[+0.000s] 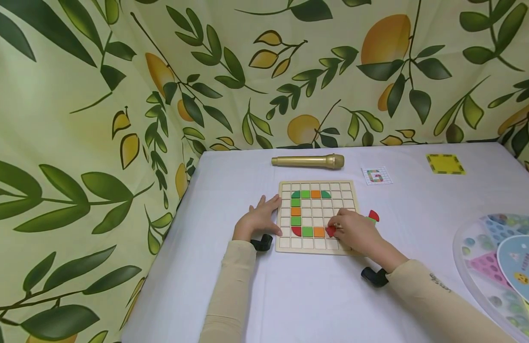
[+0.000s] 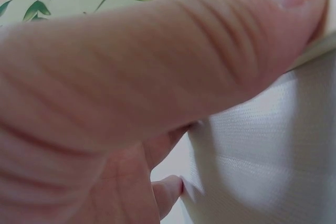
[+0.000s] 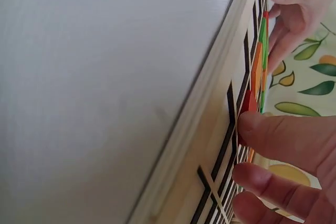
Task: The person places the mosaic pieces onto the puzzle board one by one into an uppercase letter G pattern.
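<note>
A wooden grid board [image 1: 311, 244] lies on the white table, with green, orange and red tiles set in its cells in a C-like outline. My right hand [image 1: 354, 230] is over the board's lower right part. Its thumb and fingertips pinch a red quarter-round tile [image 1: 330, 231] [image 3: 248, 100] at the right end of the bottom row, beside an orange tile [image 1: 319, 232]. At the board's left edge, my left hand [image 1: 258, 219] rests with thumb and fingers spread, fingertips touching the rim. In the left wrist view its thumb [image 2: 157, 61] covers most of the scene.
Loose red [image 1: 374, 216] and green tiles lie right of the board, partly behind the right hand. A pattern card [image 1: 377, 176] sits beyond them. A gold microphone [image 1: 307, 162] lies behind the board, a yellow square [image 1: 445, 164] at back right, a round clear-rimmed tray [image 1: 463, 257] at right.
</note>
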The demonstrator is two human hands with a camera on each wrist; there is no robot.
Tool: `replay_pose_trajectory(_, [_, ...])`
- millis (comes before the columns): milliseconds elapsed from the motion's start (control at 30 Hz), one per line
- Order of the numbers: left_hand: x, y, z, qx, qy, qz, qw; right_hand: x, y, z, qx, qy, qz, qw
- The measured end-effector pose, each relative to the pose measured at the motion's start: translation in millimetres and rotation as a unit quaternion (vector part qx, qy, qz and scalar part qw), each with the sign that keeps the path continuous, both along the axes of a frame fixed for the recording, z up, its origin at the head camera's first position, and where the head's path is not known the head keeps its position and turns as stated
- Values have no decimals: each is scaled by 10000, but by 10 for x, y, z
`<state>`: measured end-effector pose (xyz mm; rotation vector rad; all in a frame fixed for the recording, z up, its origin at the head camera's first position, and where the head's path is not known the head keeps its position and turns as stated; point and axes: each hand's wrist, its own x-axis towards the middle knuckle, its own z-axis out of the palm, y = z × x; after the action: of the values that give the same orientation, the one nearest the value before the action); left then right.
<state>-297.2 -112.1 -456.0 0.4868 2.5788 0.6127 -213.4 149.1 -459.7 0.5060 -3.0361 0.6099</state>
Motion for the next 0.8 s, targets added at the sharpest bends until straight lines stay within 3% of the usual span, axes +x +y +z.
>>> replay_pose_trajectory(367, [8, -2, 6, 84, -2, -2, 10000, 33, 22, 22, 154, 12, -109, 9998])
replay_pose_trajectory(633, [5, 9, 4, 33, -11, 55, 10000, -19, 486, 135, 183, -185, -735, 9970])
replay_pose_trajectory(800, [1, -2, -9, 19, -22, 47, 10000, -28, 709, 85, 407, -522, -671, 9955])
